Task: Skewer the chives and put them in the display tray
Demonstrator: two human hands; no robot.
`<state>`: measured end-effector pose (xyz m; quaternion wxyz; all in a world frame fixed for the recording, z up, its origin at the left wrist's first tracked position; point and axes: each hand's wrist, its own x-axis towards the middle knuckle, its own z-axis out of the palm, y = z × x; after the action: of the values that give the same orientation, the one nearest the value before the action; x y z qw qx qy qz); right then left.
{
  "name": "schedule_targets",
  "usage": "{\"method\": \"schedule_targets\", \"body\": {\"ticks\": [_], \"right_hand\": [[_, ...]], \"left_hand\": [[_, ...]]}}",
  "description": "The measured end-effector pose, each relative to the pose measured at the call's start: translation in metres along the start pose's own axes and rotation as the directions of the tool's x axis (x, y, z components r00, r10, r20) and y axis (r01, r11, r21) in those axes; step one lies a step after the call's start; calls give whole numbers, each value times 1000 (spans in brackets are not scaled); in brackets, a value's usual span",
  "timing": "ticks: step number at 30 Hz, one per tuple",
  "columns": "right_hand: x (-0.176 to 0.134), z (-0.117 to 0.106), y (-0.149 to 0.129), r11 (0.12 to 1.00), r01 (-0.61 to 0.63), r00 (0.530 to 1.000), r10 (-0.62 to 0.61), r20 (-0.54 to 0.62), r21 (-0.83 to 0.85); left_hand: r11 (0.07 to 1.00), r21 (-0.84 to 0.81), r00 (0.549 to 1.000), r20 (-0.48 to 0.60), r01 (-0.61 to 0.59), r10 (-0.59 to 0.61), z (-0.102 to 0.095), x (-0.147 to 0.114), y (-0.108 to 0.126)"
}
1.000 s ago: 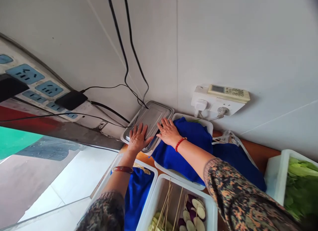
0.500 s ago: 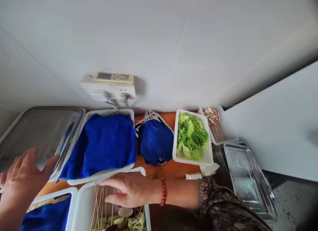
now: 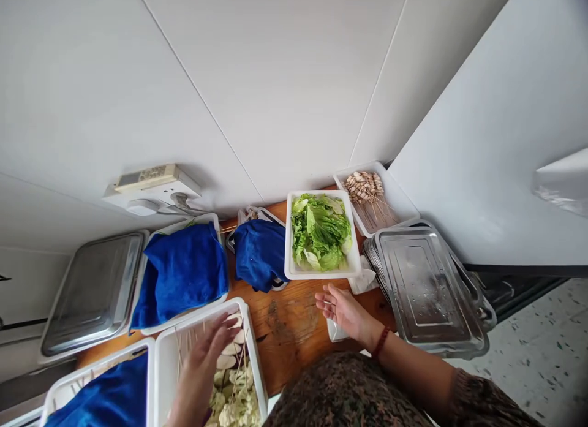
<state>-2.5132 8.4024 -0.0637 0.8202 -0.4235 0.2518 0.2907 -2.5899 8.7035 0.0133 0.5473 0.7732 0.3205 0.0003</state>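
My left hand [image 3: 202, 366] hovers over a white tub [image 3: 162, 359] of skewered vegetable slices and pale florets, fingers stretched out and holding nothing. Wooden skewers stick up from the tub around it. My right hand [image 3: 342, 310], a red bead bracelet [image 3: 381, 340] at its wrist, is above the wooden table just in front of a white tub [image 3: 289, 264] of green lettuce [image 3: 321, 231]. Its fingers are apart, with nothing seen in them. A white paper packet [image 3: 336, 331] lies partly under this hand.
Blue cloths [image 3: 186, 274] cover several containers on the left, beside a metal-lidded tray [image 3: 94, 292]. Stacked metal trays [image 3: 422, 286] stand at the right, near a tub of meat-like skewers [image 3: 365, 188]. A wall socket [image 3: 156, 191] with plugs sits behind the table [image 3: 285, 329].
The view has swung to the right. My right hand has left the skewer tub and come to the lettuce tub's front. My left hand has gone from near the metal-lidded tray to over the skewer tub.
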Motion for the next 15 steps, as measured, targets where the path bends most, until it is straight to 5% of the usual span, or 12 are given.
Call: {"method": "schedule_targets", "body": {"ticks": [3, 6, 15], "right_hand": [[23, -1, -2, 995, 20, 1000, -19, -9, 102], [44, 6, -5, 984, 47, 999, -43, -22, 170], [60, 21, -12, 983, 119, 992, -111, -62, 137]], "left_hand": [[996, -73, 988, 150, 56, -44, 30, -17, 3], [989, -107, 982, 171, 100, -81, 50, -30, -5], [994, -111, 1000, -20, 15, -17, 72, -70, -20]]}}
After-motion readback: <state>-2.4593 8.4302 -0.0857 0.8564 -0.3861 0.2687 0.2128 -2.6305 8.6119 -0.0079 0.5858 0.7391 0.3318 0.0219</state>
